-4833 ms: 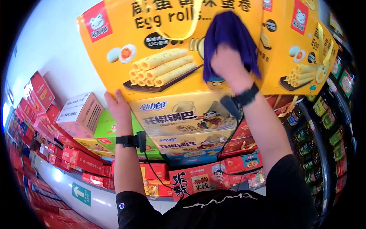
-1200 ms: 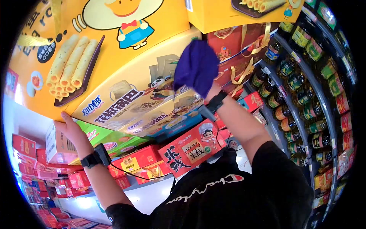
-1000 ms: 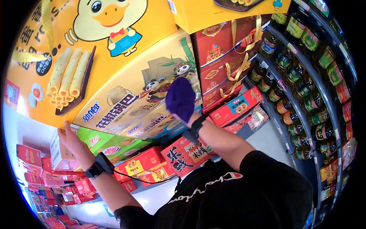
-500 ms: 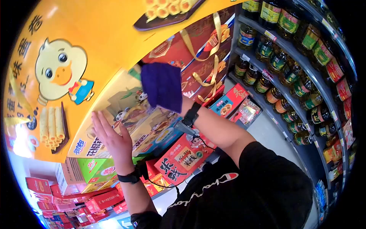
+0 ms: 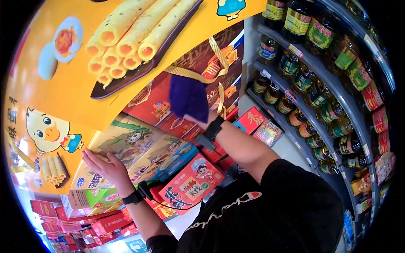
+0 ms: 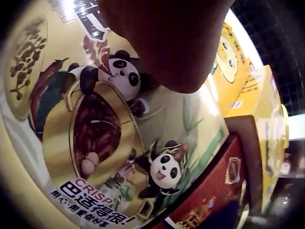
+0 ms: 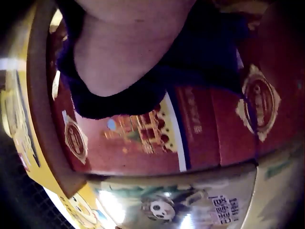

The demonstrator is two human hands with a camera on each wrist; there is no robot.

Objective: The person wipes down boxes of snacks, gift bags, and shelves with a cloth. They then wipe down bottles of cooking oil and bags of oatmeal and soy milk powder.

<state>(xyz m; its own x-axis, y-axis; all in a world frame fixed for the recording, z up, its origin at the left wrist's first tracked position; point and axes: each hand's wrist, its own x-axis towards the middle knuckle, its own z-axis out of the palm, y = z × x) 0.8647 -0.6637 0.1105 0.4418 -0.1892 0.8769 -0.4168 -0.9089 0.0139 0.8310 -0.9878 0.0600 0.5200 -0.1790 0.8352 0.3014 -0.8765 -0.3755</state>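
My right hand [image 5: 201, 123] holds a purple cloth [image 5: 188, 98] against the stacked red gift boxes [image 5: 154, 101], close below a gold ribbon handle [image 5: 202, 76]. In the right wrist view the cloth [image 7: 119, 106] wraps round the hand [image 7: 128, 52] and hides its fingers. My left hand [image 5: 109, 169], fingers extended, lies over the cream panda snack box [image 5: 126, 145], its fingertips right at the lower edge of the big yellow egg roll box [image 5: 93, 109]. The left wrist view shows the panda box [image 6: 162, 124] up close under the dark hand [image 6: 176, 52].
Shelves of oil bottles [image 5: 306, 76] curve along the right. Below the stack stand a red rice noodle box [image 5: 192, 183] and other red boxes. A green box [image 5: 95, 198] sits at lower left. A cable [image 5: 162, 204] hangs from the left wrist camera.
The cloth has gone from the yellow egg roll box over the panda boxes to the red gift boxes. The left hand has shifted from the yellow box's corner onto the panda box.
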